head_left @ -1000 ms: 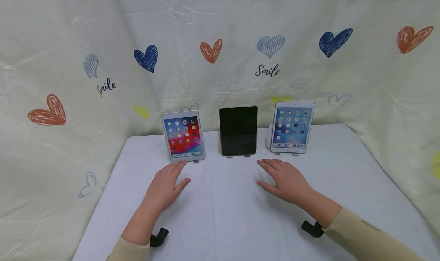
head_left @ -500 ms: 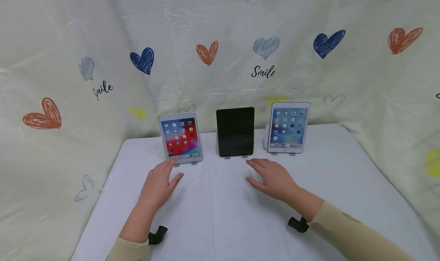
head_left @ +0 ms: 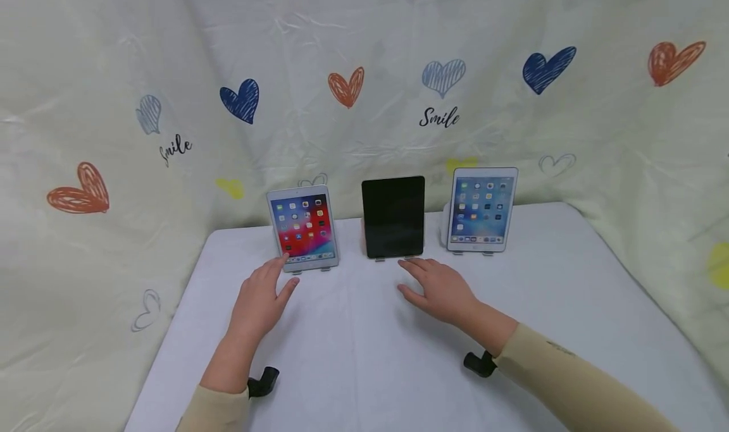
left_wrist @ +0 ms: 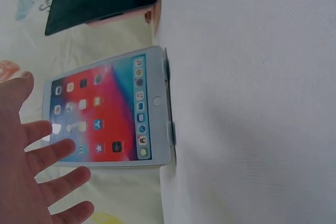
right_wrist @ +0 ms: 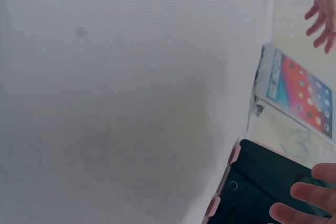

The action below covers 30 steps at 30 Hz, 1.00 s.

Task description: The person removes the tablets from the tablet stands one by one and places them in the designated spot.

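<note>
Three tablets lean on stands in a row along the back of the table. The left tablet has a white frame and a lit red-and-blue home screen. The middle tablet is black with a dark screen, and the right tablet is white with a lit blue screen. My left hand hovers with spread fingers before the left tablet's lower left corner, holding nothing. In the left wrist view its fingers overlap that tablet's edge. My right hand, fingers extended and holding nothing, is just below the middle tablet.
A white cloth covers the table. Behind it hangs a pale curtain printed with hearts and "Smile". Black wrist mounts stick out beneath both sleeves. A pink stand supports the middle tablet.
My right hand has moved left, toward the front of the middle tablet. My left hand has shifted slightly left and up along the left tablet's lower corner. The tablets stay on their stands.
</note>
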### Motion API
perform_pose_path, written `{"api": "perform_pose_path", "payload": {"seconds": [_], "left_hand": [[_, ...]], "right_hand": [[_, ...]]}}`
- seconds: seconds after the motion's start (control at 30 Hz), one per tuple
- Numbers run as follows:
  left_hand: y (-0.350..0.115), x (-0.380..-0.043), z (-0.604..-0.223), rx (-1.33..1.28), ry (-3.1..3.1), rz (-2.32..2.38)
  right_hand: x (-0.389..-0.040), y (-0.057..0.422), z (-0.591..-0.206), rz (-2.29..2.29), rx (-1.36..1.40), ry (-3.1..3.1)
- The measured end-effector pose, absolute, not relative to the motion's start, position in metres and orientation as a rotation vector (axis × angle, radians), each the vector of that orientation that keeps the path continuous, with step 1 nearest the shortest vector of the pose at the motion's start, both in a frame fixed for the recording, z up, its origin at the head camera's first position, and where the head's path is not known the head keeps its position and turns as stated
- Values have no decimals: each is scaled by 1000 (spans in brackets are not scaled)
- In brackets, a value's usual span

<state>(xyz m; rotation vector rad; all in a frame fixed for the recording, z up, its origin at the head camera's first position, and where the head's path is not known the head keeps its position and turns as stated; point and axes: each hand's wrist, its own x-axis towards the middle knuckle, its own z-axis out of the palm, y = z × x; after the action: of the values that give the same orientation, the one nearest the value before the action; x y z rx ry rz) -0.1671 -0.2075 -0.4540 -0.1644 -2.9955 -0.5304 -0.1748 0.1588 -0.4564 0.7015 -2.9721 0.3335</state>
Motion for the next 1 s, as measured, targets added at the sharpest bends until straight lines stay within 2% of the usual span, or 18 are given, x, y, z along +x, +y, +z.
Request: {"api": "perform_pose_path", "payload": {"seconds": [1.0], "left_hand": [[-223,-194,-460,15,-3016,-621]], "right_hand": [[-217,94,-449,531,550,-3028]]}}
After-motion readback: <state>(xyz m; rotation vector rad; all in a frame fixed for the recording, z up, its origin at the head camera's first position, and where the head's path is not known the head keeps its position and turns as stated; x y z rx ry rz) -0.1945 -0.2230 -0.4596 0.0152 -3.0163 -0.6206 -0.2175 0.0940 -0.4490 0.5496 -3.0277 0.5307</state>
